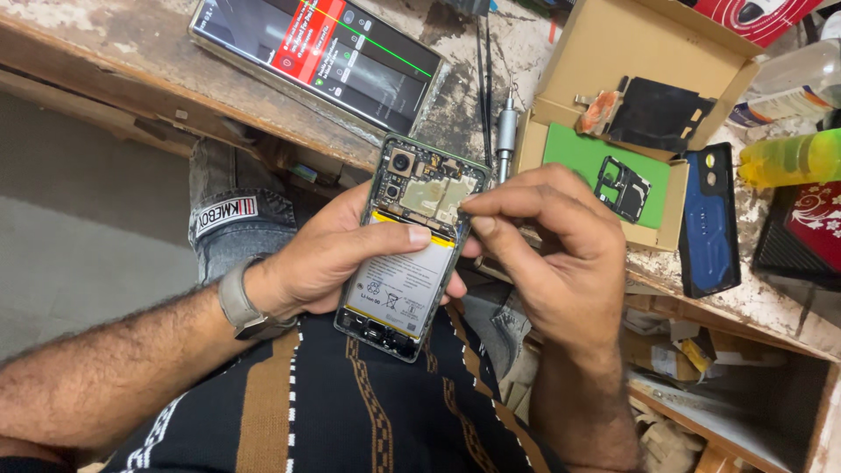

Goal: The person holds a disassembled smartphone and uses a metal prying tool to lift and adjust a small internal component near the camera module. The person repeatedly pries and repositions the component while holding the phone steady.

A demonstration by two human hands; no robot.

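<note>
Opened phone: the opened phone (pixel 412 250), back cover off, lies in your left hand (pixel 337 254) above your lap, battery and circuit board facing up.
Left hand: you cradle it from below and the left — your thumb pressed across the top edge of the white battery (pixel 394 289), fingers wrapped behind the frame.
Right hand: your right hand (pixel 547 236) is just beside the phone's right edge, thumb and forefinger pinched together at the board near the top; whether they grip a small part, you cannot tell.
Pose: both forearms come up from below, left wrist wearing a watch (pixel 241 302), right wrist bent inward.
Worktop: a worn, scuffed worktop (pixel 131 52) just beyond the phone, a slim screwdriver (pixel 505 131) standing by its edge.
Farther: a second phone (pixel 320 52) with a lit screen at left — an open cardboard box (pixel 613 52) with a green pad and black parts at right, a blue back cover (pixel 710 219) beside it.
</note>
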